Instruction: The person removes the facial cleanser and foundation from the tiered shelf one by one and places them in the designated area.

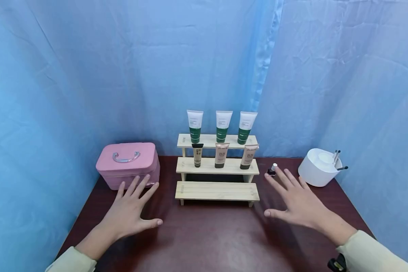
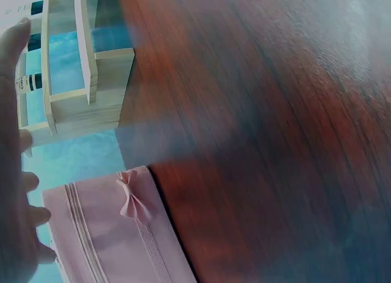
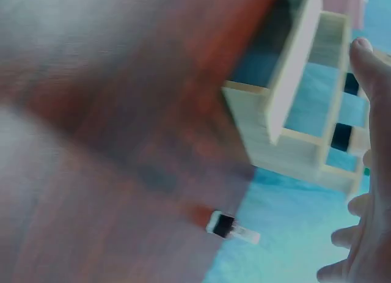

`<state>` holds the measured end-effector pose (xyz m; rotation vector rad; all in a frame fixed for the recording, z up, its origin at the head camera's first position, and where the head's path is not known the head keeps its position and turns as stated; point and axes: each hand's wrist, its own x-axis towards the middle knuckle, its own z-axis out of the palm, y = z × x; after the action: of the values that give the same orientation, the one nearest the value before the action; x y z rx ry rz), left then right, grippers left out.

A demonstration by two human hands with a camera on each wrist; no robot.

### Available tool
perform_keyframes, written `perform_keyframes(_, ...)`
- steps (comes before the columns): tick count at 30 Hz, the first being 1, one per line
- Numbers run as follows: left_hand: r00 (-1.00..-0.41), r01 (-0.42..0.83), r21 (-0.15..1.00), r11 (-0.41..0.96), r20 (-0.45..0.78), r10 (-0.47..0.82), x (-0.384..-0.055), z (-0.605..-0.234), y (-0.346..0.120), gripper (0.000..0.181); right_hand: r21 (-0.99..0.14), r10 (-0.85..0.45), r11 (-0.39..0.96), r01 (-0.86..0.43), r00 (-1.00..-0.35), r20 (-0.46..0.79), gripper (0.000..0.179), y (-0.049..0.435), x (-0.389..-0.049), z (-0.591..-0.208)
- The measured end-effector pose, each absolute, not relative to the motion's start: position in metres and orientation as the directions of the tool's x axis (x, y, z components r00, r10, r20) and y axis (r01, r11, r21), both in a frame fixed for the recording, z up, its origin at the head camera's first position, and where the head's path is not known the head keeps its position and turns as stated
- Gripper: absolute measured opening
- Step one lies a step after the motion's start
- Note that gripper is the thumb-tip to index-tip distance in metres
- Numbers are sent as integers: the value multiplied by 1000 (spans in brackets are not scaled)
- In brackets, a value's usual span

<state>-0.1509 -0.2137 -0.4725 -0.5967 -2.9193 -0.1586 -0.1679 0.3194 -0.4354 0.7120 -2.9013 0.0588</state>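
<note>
My left hand (image 1: pixel 130 211) hovers over the table with fingers spread, in front of the pink case (image 1: pixel 127 153) with its silver handle. A pink bow (image 2: pixel 133 200) decorates the case's front in the left wrist view. On the other side my right hand (image 1: pixel 297 202) is also spread and holds nothing. Its fingertips overlap a small dark bottle with a white cap (image 1: pixel 272 170) in the head view. Between the hands stands a three-step wooden rack (image 1: pixel 217 190). White-and-green tubes (image 1: pixel 223 126) line its top step; smaller tubes (image 1: pixel 221 155) stand on the middle one, the lowest is bare.
A white round holder (image 1: pixel 317 170) with several brushes (image 1: pixel 336 156) stands at the back right. The dark reddish table (image 1: pixel 214 238) is bordered by blue curtains (image 1: pixel 197 56) at the back and both sides. A dark band (image 1: pixel 336 262) shows at the right sleeve.
</note>
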Motion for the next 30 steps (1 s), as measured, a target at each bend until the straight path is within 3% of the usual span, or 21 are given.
perform_keyframes(5,-911,396,202,896,211,355,-161,-478,-204,103,-164,-410,879,-447,-886,216,116,319,-182,-412)
perform_keyframes(10,-977,207,478,853,58,204,-176,-487,-192,96,-378,-331,832,-406,-910,248,107,310,-205,-397)
perform_keyframes(16,-989,21,746,666,-84,124,-193,-497,-176,76,-569,-224,759,-316,-948,228,94,295,-230,-395)
perform_keyframes(24,-979,-103,923,371,-160,126,-211,-510,-165,68,-708,-106,673,-212,-976,192,81,278,-251,-402)
perform_keyframes(30,-961,-182,964,196,-216,173,-218,-515,-158,70,-760,-108,617,-205,-978,177,72,274,-257,-406)
